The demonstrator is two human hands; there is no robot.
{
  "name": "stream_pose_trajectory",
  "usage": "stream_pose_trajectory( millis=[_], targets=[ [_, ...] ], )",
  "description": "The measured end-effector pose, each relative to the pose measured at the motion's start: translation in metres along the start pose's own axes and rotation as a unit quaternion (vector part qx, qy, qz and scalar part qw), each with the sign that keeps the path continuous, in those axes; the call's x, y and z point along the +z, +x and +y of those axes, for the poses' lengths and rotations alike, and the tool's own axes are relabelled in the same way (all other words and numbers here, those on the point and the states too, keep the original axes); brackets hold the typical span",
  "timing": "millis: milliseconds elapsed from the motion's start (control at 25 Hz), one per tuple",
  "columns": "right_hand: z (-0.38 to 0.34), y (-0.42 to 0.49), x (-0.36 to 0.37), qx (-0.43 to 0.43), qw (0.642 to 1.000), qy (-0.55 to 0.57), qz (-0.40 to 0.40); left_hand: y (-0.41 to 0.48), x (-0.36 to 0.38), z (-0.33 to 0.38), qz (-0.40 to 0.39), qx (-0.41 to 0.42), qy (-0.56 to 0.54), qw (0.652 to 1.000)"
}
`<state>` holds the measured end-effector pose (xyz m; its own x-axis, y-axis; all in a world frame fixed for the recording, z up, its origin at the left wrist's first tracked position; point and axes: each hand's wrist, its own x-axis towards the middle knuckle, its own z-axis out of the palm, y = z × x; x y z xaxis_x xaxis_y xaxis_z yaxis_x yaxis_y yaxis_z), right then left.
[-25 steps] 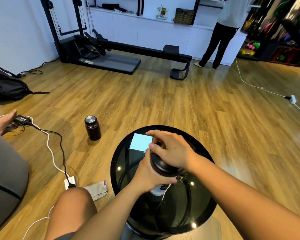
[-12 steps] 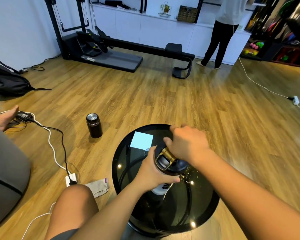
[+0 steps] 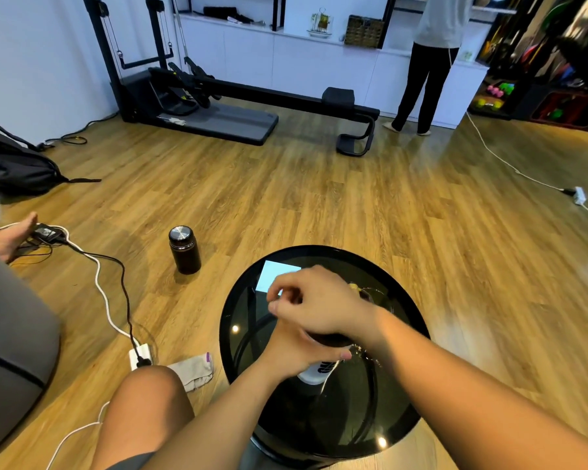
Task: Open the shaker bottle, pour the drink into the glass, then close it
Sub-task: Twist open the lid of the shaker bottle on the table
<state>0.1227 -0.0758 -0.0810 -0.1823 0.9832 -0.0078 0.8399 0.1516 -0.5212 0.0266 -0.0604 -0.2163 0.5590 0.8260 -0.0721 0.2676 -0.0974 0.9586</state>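
Observation:
The shaker bottle [image 3: 317, 372], white at the bottom with black lettering and a dark lid, stands on the round black glass table [image 3: 406, 385]. My left hand [image 3: 294, 351] is wrapped around the bottle's body. My right hand [image 3: 319, 307] lies over the top with fingers curled, covering the lid; only a dark edge of the lid shows under the palm. Behind my right wrist, a piece of a clear glass [image 3: 376, 295] shows on the table, mostly hidden.
A light blue square [image 3: 275, 270] shows at the table's far edge. On the floor to the left are a dark flask [image 3: 184, 250], cables with a power strip [image 3: 140, 357] and a cloth [image 3: 195, 371]. My knee [image 3: 143, 408] is beside the table. A person [image 3: 428, 62] stands far back.
My right hand has swung from the far right side of the lid back over the top, fingers now pointing left and hiding the gold clasp. The left hand still holds the bottle.

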Motion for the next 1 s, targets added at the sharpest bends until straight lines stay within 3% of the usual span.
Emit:
stream_pose_trajectory(
  millis=[80,160,200,280,400,480,560,640,680,800,880,920,1000],
  targets=[
    [0.011,0.003,-0.013,0.051,0.997,-0.035,0.044,0.001,0.0,0.001,0.005,0.009,-0.004,1.0],
    [0.024,0.001,-0.024,0.163,0.959,-0.23,0.031,0.002,-0.001,0.0,0.009,0.003,-0.007,1.0],
    [0.028,-0.003,-0.021,0.195,0.944,-0.264,0.02,0.003,-0.001,0.0,0.009,0.0,-0.01,1.0],
    [0.023,-0.007,-0.01,0.155,0.957,-0.245,-0.001,0.002,-0.001,0.0,0.008,0.004,-0.01,1.0],
    [0.008,-0.009,-0.005,0.012,0.997,-0.064,-0.035,0.001,0.0,-0.001,0.0,0.023,-0.001,1.0],
    [0.007,-0.006,-0.014,-0.007,1.0,0.026,0.004,0.002,0.0,0.0,-0.004,0.027,-0.008,1.0],
    [0.014,-0.003,-0.022,0.046,0.994,-0.089,0.047,0.002,-0.002,0.001,-0.009,0.012,-0.014,1.0],
    [0.018,-0.007,-0.017,0.141,0.951,-0.276,0.005,0.003,-0.002,0.001,-0.01,0.001,-0.017,1.0],
    [0.017,-0.008,-0.011,0.15,0.943,-0.297,-0.019,0.003,-0.001,0.0,-0.009,0.003,-0.015,1.0],
    [0.0,-0.01,-0.003,0.039,0.99,-0.133,-0.018,0.0,0.001,-0.001,-0.003,0.018,-0.003,1.0],
    [-0.001,-0.008,-0.012,-0.015,0.999,-0.009,0.028,0.001,0.0,0.0,-0.004,0.019,-0.013,1.0],
    [0.002,-0.005,-0.019,-0.015,0.998,-0.016,0.058,0.002,0.0,0.0,-0.006,0.015,-0.017,1.0],
    [0.012,0.0,-0.031,0.057,0.986,-0.148,0.06,0.003,-0.001,-0.001,-0.004,0.007,-0.025,1.0]
  ],
)
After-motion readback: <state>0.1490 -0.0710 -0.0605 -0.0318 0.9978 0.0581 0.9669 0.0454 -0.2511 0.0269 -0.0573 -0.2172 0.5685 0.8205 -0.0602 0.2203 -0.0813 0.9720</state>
